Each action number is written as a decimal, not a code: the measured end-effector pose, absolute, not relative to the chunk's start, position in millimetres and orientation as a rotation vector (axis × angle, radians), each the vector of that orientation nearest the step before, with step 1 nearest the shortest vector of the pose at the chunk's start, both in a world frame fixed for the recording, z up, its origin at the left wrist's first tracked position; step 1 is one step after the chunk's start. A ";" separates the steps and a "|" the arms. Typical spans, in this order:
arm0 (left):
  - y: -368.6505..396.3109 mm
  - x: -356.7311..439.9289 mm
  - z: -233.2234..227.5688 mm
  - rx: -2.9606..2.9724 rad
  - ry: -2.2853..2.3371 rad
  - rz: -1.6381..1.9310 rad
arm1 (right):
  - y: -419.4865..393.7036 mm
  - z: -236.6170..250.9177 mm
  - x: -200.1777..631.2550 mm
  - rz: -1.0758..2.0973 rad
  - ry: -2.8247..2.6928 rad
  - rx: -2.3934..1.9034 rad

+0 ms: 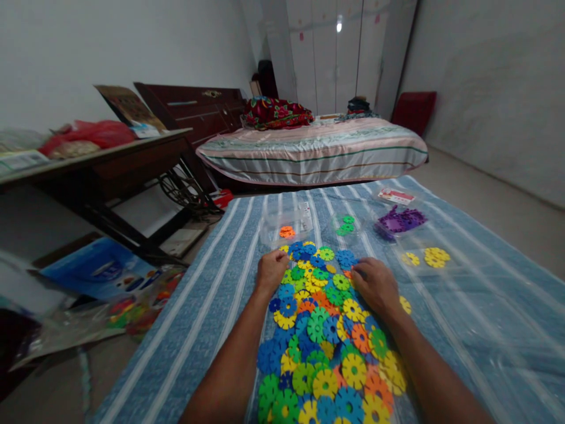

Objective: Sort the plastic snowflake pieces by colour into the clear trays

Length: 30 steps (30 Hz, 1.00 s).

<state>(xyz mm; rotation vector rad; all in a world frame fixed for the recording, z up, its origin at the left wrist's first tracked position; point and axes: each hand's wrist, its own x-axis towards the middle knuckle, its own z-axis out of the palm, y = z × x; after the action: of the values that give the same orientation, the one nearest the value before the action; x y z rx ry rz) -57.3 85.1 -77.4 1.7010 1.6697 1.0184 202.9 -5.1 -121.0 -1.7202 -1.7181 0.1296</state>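
Observation:
A heap of slotted plastic discs (318, 324) in blue, yellow, green and orange spreads between my arms. At the heap's far left edge is my left hand (271, 272), its fingers closed together beside a yellow disc (283, 249); anything inside them is hidden. Across the heap, my right hand (376, 285) rests at the right edge with fingers curled down. Its fingertips are by an orange disc (348, 274) and a blue disc (345, 259); what they hold, if anything, I cannot make out.
Clear containers hold orange discs (286, 232), green discs (346, 225), purple discs (401, 221) and yellow discs (436, 257). They stand on a blue striped cloth (225, 265). Beyond is a bed (309, 150); a cluttered desk (110, 154) is at left.

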 end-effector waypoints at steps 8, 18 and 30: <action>79.8 -53.4 -84.7 2.176 1.786 0.977 | -6.4 -120.9 202.8 0.121 -1.720 -1.748; 87.0 -60.0 -100.2 2.390 1.889 1.010 | -5.9 -118.9 202.8 0.106 -1.714 -1.742; 96.4 -62.6 -117.0 2.420 1.666 0.953 | -0.9 -116.9 201.6 0.106 -1.693 -1.749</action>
<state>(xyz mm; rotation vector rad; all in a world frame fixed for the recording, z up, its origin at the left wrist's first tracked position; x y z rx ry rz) -62.6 96.4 -117.0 2.4196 1.6659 0.9532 201.6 -0.9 -116.9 -1.7485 -1.6934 0.1064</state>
